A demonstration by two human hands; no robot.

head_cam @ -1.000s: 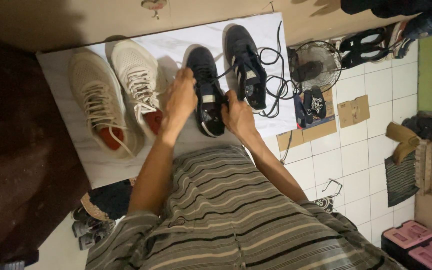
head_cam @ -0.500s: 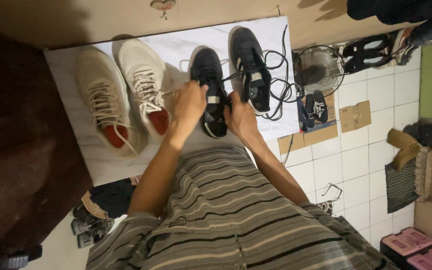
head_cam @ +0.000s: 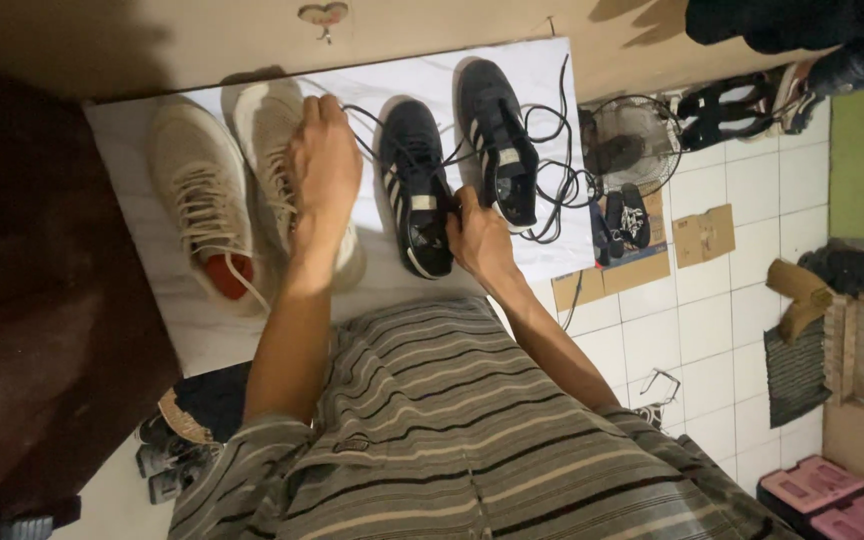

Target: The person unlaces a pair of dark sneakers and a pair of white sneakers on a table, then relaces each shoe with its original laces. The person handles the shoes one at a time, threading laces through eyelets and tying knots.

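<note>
You are looking straight down at a white board (head_cam: 552, 80) on which four shoes stand side by side. Your left hand (head_cam: 324, 165) is stretched out over the inner beige sneaker (head_cam: 270, 160), fingers closed around one end of a long black lace (head_cam: 377, 125) and lifting it. Your right hand (head_cam: 479, 232) is closed at the heel opening of the near dark sneaker (head_cam: 414, 190), pinching the lace or the tongue there (which of the two cannot be told from this angle).

That dark sneaker sits near the middle of the board, between the beige pair on your left and the second dark sneaker (head_cam: 497, 140) on your right. Its long axis runs almost straight away from you, toe toward the far wall and heel toward your body, leaning slightly left at the toe. The second dark shoe lies roughly parallel.

What could go wrong: the slack lace loops across both dark shoes and off the right edge of the board, close to a small fan (head_cam: 632, 140) on the tiled floor. A hard pull with your left hand could drag the near shoe sideways, snag the loose loops on its neighbour, or knot them. The lace could also slip out of an eyelet if your right hand lets go.

The outer beige sneaker (head_cam: 197, 200) lies untouched.
</note>
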